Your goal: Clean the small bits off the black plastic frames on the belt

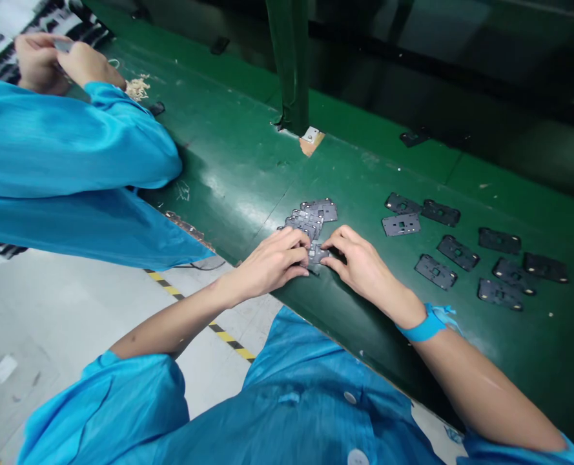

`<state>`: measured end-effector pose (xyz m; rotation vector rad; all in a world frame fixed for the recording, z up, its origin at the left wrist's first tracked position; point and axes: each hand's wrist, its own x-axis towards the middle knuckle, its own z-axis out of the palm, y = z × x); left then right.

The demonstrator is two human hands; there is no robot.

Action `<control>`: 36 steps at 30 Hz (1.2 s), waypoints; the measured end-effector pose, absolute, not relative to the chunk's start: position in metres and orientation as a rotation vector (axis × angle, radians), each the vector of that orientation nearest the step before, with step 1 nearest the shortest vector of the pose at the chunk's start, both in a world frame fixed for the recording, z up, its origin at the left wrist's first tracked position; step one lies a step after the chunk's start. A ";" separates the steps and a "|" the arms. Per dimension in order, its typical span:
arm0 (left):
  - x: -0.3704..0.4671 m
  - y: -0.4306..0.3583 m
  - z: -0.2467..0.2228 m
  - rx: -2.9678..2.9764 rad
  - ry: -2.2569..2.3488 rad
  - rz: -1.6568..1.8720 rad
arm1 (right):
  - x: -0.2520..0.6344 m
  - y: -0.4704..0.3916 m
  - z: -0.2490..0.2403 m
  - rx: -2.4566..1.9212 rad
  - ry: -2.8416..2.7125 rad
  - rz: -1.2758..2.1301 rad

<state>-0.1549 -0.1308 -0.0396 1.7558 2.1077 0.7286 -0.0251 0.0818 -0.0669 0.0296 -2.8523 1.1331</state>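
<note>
Near the bench's front edge, a small dark plastic plate (318, 252) with cutouts is pinched between my two hands. My left hand (279, 257) has its fingers closed on the plate's left end, hiding that part. At the opposite end, the thumb and fingertips of my right hand (357, 259) grip it; a blue band circles that wrist. Just beyond my left fingers lies an overlapping pile of similar plates (310, 218). Farther right, several more dark plates (436, 271) lie loose on the green bench (364, 171).
A green post (291, 71) rises from the bench behind my hands. To the left, a co-worker's blue sleeve (73, 148) and hands (68, 68) are over the bench, beside pale scraps (137, 87). One dark piece (414, 137) lies near the back.
</note>
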 end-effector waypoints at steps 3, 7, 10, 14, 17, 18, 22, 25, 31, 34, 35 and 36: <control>-0.156 -0.124 -0.041 1.825 2.195 0.576 | -0.024 0.079 -0.062 0.003 -2.926 1.082; -0.153 -0.118 -0.036 1.866 2.181 0.389 | -0.011 0.074 -0.054 0.023 -2.989 0.980; -0.151 -0.114 -0.034 1.895 2.135 0.319 | -0.002 0.070 -0.052 0.035 -3.029 0.904; -0.153 -0.107 -0.035 1.911 2.075 0.305 | 0.003 0.066 -0.055 0.044 -3.051 0.822; -0.157 -0.102 -0.038 1.889 2.022 0.366 | 0.004 0.062 -0.057 0.071 -3.060 0.768; -0.159 -0.101 -0.038 1.876 2.003 0.402 | 0.004 0.061 -0.057 0.078 -3.061 0.754; -0.161 -0.098 -0.038 1.783 1.904 0.527 | 0.015 0.064 -0.060 0.117 -3.009 0.764; -0.157 -0.095 -0.031 1.763 1.839 0.552 | 0.036 0.078 -0.061 0.078 -2.884 0.837; -0.137 -0.071 -0.003 2.328 1.865 0.524 | 0.087 0.103 -0.042 -0.232 -2.642 0.919; -0.127 -0.054 0.001 2.475 1.746 0.487 | 0.095 0.102 -0.029 -0.279 -2.544 1.008; -0.124 -0.049 0.001 2.488 1.727 0.504 | 0.095 0.101 -0.026 -0.262 -2.517 1.049; -0.122 -0.045 0.001 2.493 1.722 0.542 | 0.095 0.101 -0.024 -0.244 -2.495 1.080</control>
